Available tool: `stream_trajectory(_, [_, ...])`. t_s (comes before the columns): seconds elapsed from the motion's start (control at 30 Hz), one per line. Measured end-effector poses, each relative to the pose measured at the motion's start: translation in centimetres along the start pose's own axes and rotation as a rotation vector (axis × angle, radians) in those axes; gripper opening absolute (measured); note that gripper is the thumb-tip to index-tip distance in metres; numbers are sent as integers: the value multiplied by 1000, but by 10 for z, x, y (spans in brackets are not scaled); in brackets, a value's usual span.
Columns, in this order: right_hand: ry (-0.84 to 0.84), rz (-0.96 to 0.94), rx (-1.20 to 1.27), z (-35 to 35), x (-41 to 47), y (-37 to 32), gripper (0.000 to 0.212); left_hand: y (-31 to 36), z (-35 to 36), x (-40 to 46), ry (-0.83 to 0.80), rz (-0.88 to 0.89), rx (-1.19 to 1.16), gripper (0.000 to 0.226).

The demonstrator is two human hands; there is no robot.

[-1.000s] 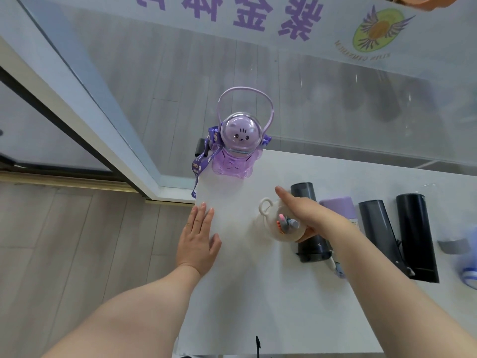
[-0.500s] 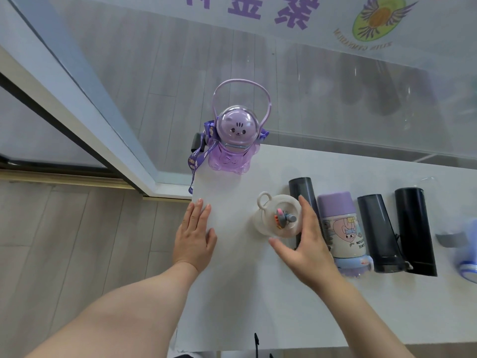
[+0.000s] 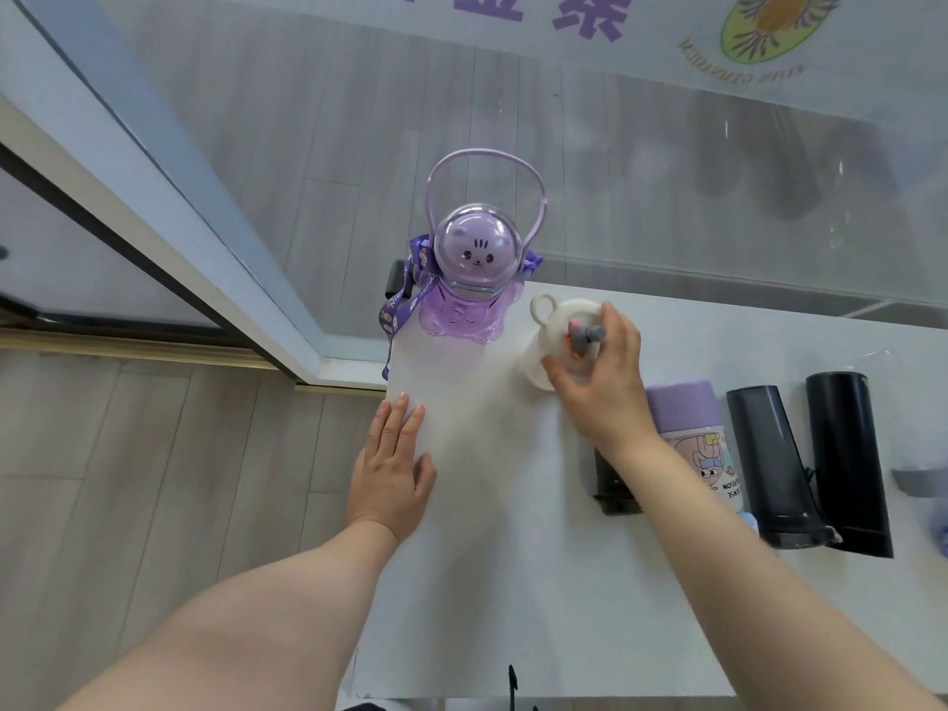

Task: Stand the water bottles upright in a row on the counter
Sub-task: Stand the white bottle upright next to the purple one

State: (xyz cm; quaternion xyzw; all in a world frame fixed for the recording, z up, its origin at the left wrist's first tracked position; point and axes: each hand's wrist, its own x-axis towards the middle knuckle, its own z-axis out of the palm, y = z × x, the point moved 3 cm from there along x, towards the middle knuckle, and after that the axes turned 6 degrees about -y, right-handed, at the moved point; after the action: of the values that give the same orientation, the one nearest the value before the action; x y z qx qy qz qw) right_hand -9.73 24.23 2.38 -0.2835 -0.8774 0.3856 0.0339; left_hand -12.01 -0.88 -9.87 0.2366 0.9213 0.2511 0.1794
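Bottles upright: we count two, purple cat bottle (image 3: 474,279) and white bottle (image 3: 556,346), upper centre.
Right hand (image 3: 603,382): clamped on white bottle.
Left hand (image 3: 392,467): flat on counter (image 3: 513,582).
Left to do: we see at least four lying, centre right, including lilac flask (image 3: 692,433).

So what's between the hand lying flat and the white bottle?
Nothing: only bare counter lies between the left hand and the white bottle, in the head view.

Bare forearms and hands, no sleeves visible.
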Motion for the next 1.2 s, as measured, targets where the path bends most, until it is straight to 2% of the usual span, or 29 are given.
stream_trajectory(0.2, [-109,-17,-11,-14,45,-5,89,2,-1,0,2,-13,11,61])
stream_trajectory(0.43, [-148,-65,-50,-21,71,-7,89,3,-3,0,-4,-19,17,61])
stream_trajectory(0.67, [-181,9,-29,-39,58,0,104,6,-4,-1,5,-29,26,61])
stream_trajectory(0.87, [-187,-59,-123,-57,-9,33,70,5,-3,-1,12,-28,20,61])
stream_trajectory(0.97, [-244,-67,-208,-51,-45,55,69,5,-3,-1,17,-22,21,61])
stream_trajectory(1.03, [-199,-42,-257,-44,-67,65,72,5,-2,-1,16,-24,20,62])
stream_trajectory(1.2, [42,64,-252,-23,-109,82,76,4,-2,-1,10,-18,13,61])
